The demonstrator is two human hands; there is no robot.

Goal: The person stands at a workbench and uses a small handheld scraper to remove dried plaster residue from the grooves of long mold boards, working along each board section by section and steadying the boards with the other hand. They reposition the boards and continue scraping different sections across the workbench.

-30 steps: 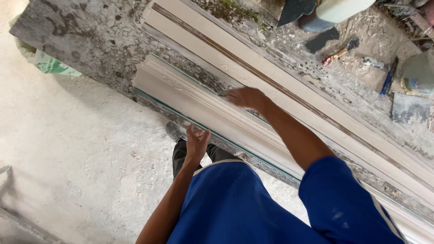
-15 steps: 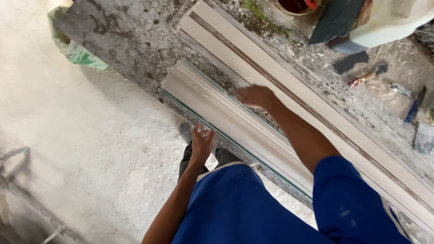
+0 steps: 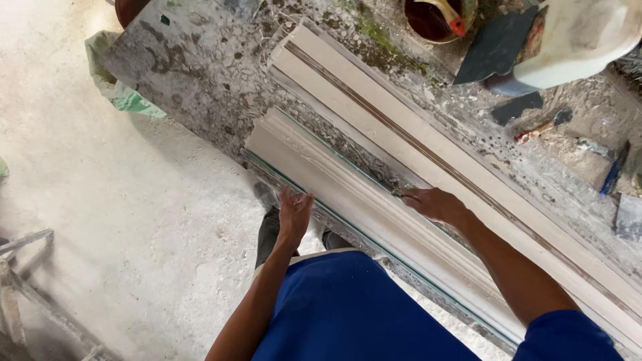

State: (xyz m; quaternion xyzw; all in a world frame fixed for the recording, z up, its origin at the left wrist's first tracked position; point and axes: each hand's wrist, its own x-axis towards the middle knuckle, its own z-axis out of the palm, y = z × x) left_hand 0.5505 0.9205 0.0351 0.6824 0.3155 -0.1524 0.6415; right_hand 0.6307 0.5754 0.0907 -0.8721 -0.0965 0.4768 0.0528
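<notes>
A long, grey, plaster-spattered worktop [image 3: 200, 73] runs slantwise above a pale dusty floor [image 3: 114, 220], and on it, under the right hand [image 3: 435, 202] and just beyond the left hand [image 3: 294, 212], lies a white plaster moulding [image 3: 334, 180] along the near edge. Just beyond the right hand lies a second, longer moulding with a brown groove [image 3: 414, 144], parallel to the first and apart from it. Farther off beyond that hand sit a dark red bucket [image 3: 435, 19], a dark flat trowel blade [image 3: 495, 47], a white sack-like lump [image 3: 575, 40] and small tools [image 3: 542, 127]; a green-white bag [image 3: 117, 93] lies on the floor far past the left hand.
</notes>
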